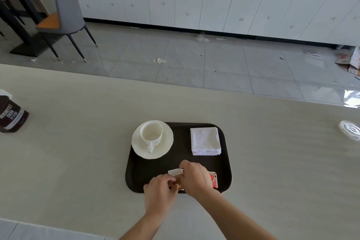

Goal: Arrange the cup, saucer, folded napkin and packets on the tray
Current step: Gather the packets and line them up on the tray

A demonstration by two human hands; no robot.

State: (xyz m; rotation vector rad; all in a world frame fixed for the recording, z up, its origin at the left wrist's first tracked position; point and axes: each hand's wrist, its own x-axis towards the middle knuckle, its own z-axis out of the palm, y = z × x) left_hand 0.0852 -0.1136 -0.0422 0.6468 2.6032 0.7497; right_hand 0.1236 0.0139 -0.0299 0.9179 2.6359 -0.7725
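Both hands point(196, 178) pinch packets point(213, 180) at tray's point(140, 171) near edge.

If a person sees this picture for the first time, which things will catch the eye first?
First the dark tray in the middle of the pale counter, with a white cup on a saucer at its far left and a folded white napkin at its far right. Then the left hand and right hand, both handling small packets at the tray's near edge.
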